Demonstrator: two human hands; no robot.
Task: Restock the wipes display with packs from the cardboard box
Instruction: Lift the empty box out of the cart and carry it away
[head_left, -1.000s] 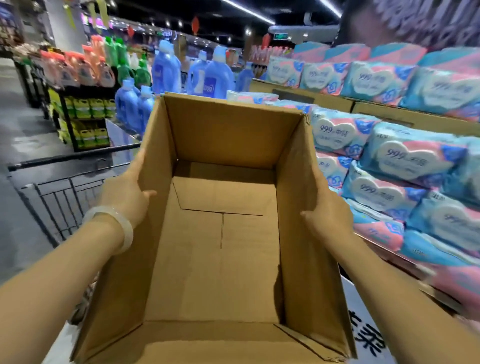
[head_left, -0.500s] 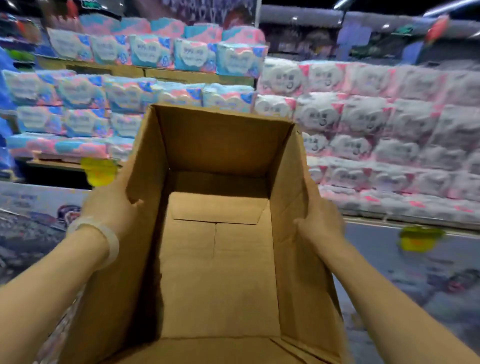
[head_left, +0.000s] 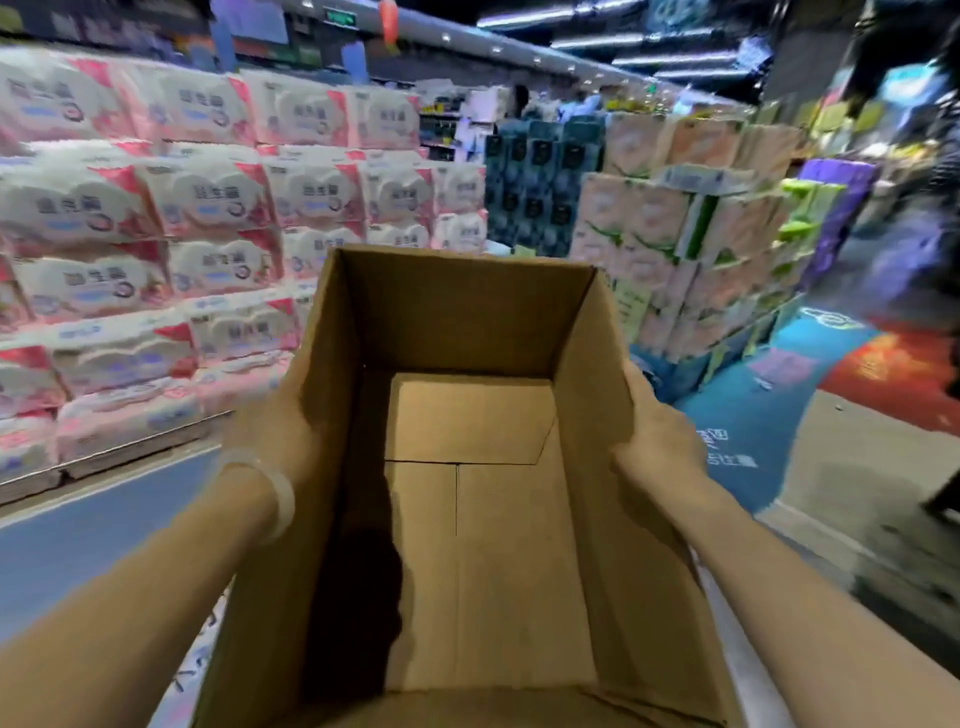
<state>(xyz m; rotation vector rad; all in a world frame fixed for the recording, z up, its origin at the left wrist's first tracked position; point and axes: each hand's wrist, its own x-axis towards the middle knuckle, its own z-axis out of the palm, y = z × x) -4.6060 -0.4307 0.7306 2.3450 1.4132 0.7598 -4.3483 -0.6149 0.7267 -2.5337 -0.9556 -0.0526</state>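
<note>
Two hands carry your open cardboard box down a supermarket aisle, its flaps up and its brown floor bare, with no packs showing inside. Your left hand presses against the outside of the left wall, a pale bangle on that wrist; your right hand braces the outside of the right wall. On both hands the fingers lie against or behind the cardboard, and you cannot tell from this view whether they are spread or pressed together. To your left, pink-and-white tissue packs fill a stepped display in stacked rows, reaching to just beside the box's far left corner. Ahead stands a stack of dark blue packs, and to the right of it a pallet of peach-and-green tissue packs. Blue floor graphics run beneath the box on the right side. Motion blur softens much of the scene.
</note>
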